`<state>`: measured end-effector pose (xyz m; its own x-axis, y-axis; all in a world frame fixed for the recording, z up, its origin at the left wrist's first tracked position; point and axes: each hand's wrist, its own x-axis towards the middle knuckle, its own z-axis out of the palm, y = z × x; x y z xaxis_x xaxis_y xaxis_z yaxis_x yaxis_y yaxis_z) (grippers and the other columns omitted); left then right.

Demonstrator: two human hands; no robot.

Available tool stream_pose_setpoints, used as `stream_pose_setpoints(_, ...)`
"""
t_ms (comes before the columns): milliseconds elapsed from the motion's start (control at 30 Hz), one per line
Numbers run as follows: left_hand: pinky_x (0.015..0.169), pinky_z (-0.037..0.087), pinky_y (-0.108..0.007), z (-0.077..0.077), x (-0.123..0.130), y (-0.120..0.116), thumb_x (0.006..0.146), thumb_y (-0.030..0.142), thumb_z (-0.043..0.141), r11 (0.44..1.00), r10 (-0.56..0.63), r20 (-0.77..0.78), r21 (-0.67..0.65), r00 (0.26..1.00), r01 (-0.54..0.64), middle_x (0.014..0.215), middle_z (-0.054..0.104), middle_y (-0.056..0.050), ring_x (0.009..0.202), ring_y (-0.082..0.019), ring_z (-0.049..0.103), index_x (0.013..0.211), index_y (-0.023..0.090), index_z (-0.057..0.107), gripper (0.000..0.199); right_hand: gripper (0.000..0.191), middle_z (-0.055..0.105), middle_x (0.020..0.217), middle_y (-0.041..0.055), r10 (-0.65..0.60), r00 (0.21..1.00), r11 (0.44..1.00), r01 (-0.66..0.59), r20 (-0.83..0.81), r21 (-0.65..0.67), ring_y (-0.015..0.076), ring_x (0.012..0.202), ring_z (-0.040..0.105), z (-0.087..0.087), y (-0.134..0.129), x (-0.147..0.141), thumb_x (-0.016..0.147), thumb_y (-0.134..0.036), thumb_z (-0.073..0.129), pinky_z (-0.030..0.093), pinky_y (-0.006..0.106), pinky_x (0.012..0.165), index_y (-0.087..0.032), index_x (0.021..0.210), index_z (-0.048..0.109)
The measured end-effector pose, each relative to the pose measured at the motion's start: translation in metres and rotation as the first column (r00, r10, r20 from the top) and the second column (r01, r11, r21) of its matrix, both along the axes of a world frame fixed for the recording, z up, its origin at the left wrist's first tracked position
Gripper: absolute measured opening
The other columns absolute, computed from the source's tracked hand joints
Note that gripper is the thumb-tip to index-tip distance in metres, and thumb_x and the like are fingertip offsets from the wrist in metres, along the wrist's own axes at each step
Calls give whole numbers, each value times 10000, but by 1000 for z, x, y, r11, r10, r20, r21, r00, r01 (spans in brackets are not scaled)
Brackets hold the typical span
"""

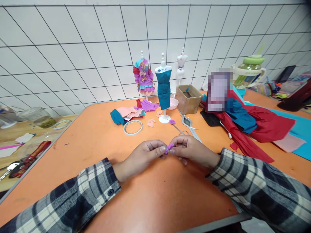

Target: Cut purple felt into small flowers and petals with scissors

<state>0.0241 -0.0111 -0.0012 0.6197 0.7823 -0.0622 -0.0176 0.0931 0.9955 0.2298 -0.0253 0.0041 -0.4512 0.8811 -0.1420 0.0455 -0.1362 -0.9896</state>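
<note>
A small piece of purple crepe paper [169, 148] is pinched between my two hands above the orange table. My left hand [148, 154] grips its left side with thumb and forefinger, while my right hand [189, 149] pinches it from the right. Just beyond my right hand lie a purple paper flower [172, 122] and scissors [184, 133], partly hidden behind the fingers. A mini dress form [163, 87] wrapped in teal paper stands upright past the hands. Ahead of my left hand rests a roll of tape [133, 127].
Folded coloured paper [126, 114] and a dress form in a purple outfit [144, 77] stand behind the tape. A cardboard box [189, 100], a propped phone [218, 92] and red paper [272, 123] lie to the right. A bottle [250, 72] stands far right; keys [12, 166] lie left.
</note>
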Motion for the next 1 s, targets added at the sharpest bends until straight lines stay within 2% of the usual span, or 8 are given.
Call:
stream_pose_setpoints(133,771,418,-281,-4,3,-1,846,383,665,984,-8,79,-176,997,22,808,616,-33,776,-140,546,860,134,679,249,295,473,517,-67,-70,993,994,62,97,85,71,407,418,-1,1,0,715,-424,728,370,187,368,-166,805,616)
stream_pose_setpoints(300,822,448,-312,-1,6,-7,806,343,716,914,-20,199,-394,980,99,843,612,-51,816,-158,579,899,117,689,246,165,589,706,1,-163,981,914,108,109,392,74,538,465,2,2,-2,728,-312,701,405,206,498,-154,744,656)
stream_pose_setpoints(467,780,456,-295,1,5,-8,777,293,736,883,-53,234,-442,971,155,807,617,-62,767,-155,588,834,92,696,213,217,603,715,0,-56,993,938,15,108,346,87,556,466,2,1,-4,744,-314,690,399,217,523,-160,897,679)
stream_pose_setpoints(600,738,464,-283,0,5,-8,802,334,706,892,-61,196,-429,979,141,800,630,-77,756,-155,590,845,84,692,253,168,613,780,27,-74,992,901,23,102,433,104,620,509,2,1,-4,757,-323,682,417,231,577,-162,807,671)
stream_pose_setpoints(733,741,485,-304,4,5,-6,857,478,607,944,34,110,-331,993,4,876,633,-80,829,-180,591,887,128,680,359,208,565,713,-3,-108,992,940,78,73,331,91,572,467,0,2,-3,771,-360,673,366,216,525,-166,825,622)
stream_pose_setpoints(833,808,473,-306,10,5,-6,817,459,666,993,99,2,-71,995,-98,929,638,-61,889,-182,576,900,149,681,321,252,407,554,-74,-128,988,963,104,84,248,62,466,329,-1,2,-3,774,-399,678,233,200,444,-174,831,582)
stream_pose_setpoints(900,831,457,-293,13,5,-6,782,404,719,993,97,-66,70,993,-92,922,649,-48,886,-176,578,897,150,683,282,297,345,512,-95,-117,990,971,98,74,219,54,442,281,1,1,-3,738,-419,718,185,195,422,-177,808,559)
stream_pose_setpoints(1000,806,450,-277,15,5,-7,811,377,689,982,104,-107,167,989,-85,882,651,-36,842,-162,578,853,149,687,232,357,355,491,-102,-75,996,983,66,44,170,51,415,298,3,0,-4,690,-442,761,199,182,387,-184,787,535)
